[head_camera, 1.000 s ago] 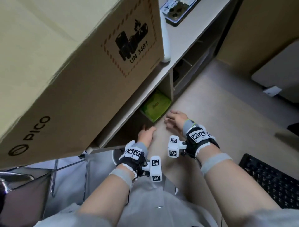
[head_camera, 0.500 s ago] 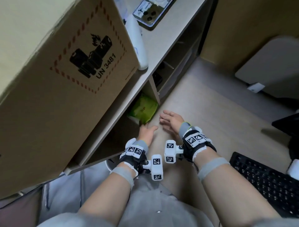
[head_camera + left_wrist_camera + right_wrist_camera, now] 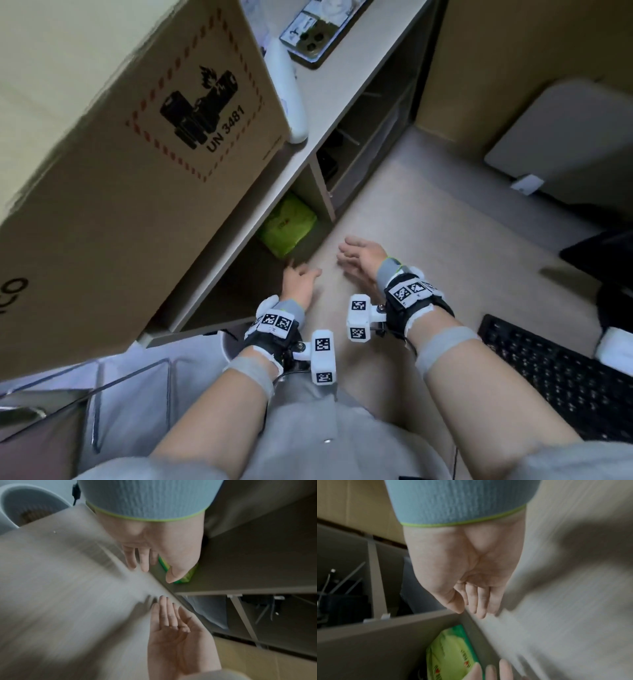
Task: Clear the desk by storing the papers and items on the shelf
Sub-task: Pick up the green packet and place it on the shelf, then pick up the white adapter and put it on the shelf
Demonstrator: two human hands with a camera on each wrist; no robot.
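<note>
A green soft packet (image 3: 287,224) (image 3: 452,654) lies in the low shelf compartment (image 3: 236,274) under the desk top (image 3: 346,78). My left hand (image 3: 299,279) (image 3: 154,561) hovers just in front of that compartment, fingers relaxed and holding nothing. My right hand (image 3: 358,255) (image 3: 474,601) is a little to its right over the floor, fingers straight and holding nothing. A phone (image 3: 317,32) and a white rounded object (image 3: 286,92) lie on the desk top.
A big cardboard box (image 3: 113,154) marked UN 3481 fills the left of the head view. A second compartment (image 3: 363,137) holds dark items. A black keyboard (image 3: 561,377) lies on the floor at right. A white round bin (image 3: 20,512) stands behind my left wrist.
Both hands stay empty near the shelf opening. The left hand has edged toward the green packet's compartment. The head view has shifted, showing more of the desk top.
</note>
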